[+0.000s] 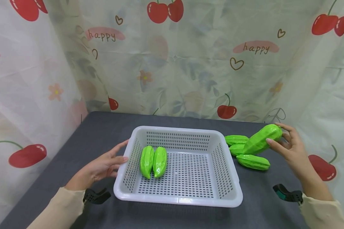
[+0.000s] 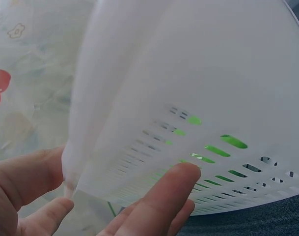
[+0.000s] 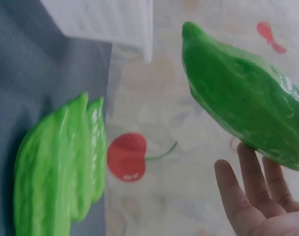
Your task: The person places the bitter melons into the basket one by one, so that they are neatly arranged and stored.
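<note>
A white plastic basket (image 1: 177, 201) with slotted walls stands on the table. Two bright green bitter melons, a left one (image 1: 146, 161) and a right one (image 1: 160, 162), lie side by side in its left part. My left hand (image 1: 103, 165) holds the basket's left rim, some fingers lying along the outer wall (image 2: 188, 59). To the right, my right hand (image 1: 292, 146) grips a bitter melon (image 1: 261, 140) by its upper end, raised and tilted. Three more bitter melons (image 1: 253, 162) lie on the table below it, partly covered by it in the head view.
The dark table (image 1: 109, 127) runs back to a curtain (image 1: 177, 79) printed with cherries and hearts, which also hangs at both sides. A dark strap (image 1: 288, 193) is on the right wrist, another (image 1: 96, 196) on the left.
</note>
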A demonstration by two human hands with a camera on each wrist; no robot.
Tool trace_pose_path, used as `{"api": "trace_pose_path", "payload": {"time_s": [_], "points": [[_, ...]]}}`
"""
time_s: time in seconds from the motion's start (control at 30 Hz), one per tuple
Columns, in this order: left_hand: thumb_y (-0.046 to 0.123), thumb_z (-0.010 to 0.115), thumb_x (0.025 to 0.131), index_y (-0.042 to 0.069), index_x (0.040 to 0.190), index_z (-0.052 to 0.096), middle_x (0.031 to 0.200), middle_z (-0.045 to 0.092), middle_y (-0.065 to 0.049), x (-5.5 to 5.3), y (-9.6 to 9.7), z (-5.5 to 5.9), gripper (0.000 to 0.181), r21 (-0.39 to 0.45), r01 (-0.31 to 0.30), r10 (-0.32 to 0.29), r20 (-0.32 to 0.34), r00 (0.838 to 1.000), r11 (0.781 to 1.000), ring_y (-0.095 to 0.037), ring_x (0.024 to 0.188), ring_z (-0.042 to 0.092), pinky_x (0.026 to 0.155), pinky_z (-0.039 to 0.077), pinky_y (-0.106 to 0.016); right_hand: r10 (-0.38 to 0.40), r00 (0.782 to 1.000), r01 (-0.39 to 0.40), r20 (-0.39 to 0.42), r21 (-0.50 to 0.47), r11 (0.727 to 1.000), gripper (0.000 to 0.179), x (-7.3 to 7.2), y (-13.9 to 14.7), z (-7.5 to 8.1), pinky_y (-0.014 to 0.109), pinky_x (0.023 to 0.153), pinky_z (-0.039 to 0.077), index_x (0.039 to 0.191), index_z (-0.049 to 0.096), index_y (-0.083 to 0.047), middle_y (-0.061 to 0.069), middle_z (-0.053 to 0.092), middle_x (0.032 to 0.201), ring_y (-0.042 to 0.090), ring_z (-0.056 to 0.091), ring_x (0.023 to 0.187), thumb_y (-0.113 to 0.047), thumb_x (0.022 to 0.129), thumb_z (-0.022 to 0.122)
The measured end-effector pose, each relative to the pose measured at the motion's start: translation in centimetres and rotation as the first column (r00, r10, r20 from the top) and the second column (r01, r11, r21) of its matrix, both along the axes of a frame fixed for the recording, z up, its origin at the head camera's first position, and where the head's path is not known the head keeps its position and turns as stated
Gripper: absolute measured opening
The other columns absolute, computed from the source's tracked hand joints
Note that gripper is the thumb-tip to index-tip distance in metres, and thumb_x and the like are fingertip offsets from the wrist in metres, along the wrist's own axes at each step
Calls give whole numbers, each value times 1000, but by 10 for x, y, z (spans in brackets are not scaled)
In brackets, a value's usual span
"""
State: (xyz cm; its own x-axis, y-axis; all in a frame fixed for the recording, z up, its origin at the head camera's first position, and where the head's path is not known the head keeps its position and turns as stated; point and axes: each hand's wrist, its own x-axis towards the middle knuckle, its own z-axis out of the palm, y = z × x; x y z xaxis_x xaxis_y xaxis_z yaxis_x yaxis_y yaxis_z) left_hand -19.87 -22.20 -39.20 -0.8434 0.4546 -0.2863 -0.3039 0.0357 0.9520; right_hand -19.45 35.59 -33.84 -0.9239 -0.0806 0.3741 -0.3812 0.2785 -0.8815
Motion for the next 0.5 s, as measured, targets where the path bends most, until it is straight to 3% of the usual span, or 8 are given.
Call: {"api": "trace_pose_path", "payload": {"time_s": [0.23,0.5], "points": [[15,58,97,35,155,-1,144,40,-29,-1,-1,0,85,9,15,-15,-4,1000,1000,-41,111,63,83,52,-61,75,997,-75,-11,-72,995,61,-5,-26,10,14,76,55,146,33,-18,-2,48,118,-2,62,101,4,94,56],[15,58,97,35,155,-1,144,41,-28,0,0,1,86,4,13,-13,-1,1000,1000,-40,111,64,83,52,-61,75,996,-72,38,-69,995,59,-10,-64,22,18,74,57,146,32,-23,-2,46,120,-1,61,102,-5,96,57]]}}
